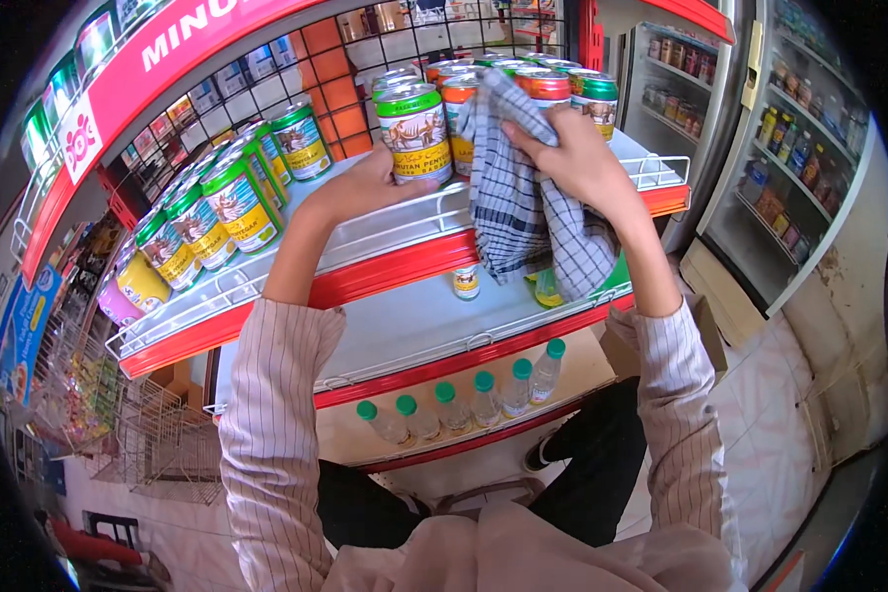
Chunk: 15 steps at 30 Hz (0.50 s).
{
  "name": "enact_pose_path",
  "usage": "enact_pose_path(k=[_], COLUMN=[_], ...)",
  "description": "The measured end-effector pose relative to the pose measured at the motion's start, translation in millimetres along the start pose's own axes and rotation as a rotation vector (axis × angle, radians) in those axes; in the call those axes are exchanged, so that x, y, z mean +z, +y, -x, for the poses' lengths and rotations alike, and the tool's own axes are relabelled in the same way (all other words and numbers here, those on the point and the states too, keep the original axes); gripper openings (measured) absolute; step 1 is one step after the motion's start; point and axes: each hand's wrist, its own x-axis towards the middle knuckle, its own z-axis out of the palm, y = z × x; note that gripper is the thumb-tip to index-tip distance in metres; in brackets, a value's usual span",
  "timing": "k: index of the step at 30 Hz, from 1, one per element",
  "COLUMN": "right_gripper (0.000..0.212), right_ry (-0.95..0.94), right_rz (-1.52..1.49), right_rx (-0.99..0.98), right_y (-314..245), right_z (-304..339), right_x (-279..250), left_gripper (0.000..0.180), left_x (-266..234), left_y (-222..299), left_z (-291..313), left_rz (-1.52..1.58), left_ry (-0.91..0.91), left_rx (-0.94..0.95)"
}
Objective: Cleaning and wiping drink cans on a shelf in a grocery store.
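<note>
In the head view, your left hand (365, 185) is curled around the lower part of the can (412, 133), with some fingertips hidden; how tightly you press cannot be told. The can is upright at the front of the upper shelf (365, 237), by the wire rail (444, 202), with more cans (535, 87) just behind and to its right; your right hand (582, 163) holds the bunched cloth (508, 197) between thumb and fingers, and its loose end hangs over the red edge (405, 271).

The can looks smooth and stiff; judge it fairly heavy if full, though its fill cannot be seen; its thin wall likely dents under a hard squeeze and may slip in a damp palm, so take it round the middle of the body, fingers opposite thumb, rather than by the rim; the cloth looks light, soft and limp, giving no support of its own, so gather a thick fold and keep its tail off the rail and the neighbouring cans.
</note>
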Motion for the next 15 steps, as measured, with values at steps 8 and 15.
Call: enact_pose_path(k=[8,15], right_gripper=[0.034,0.034], right_ry=[0.223,0.106], right_rz=[0.097,0.068], right_rx=[0.25,0.275], right_y=[4,5], right_z=[16,12], right_x=[-32,-34], left_gripper=[0.067,0.068], left_x=[2,-1], left_y=[4,11], left_z=[1,3], left_rz=[0.059,0.006], left_ry=[0.008,-0.057], left_rx=[0.019,-0.063])
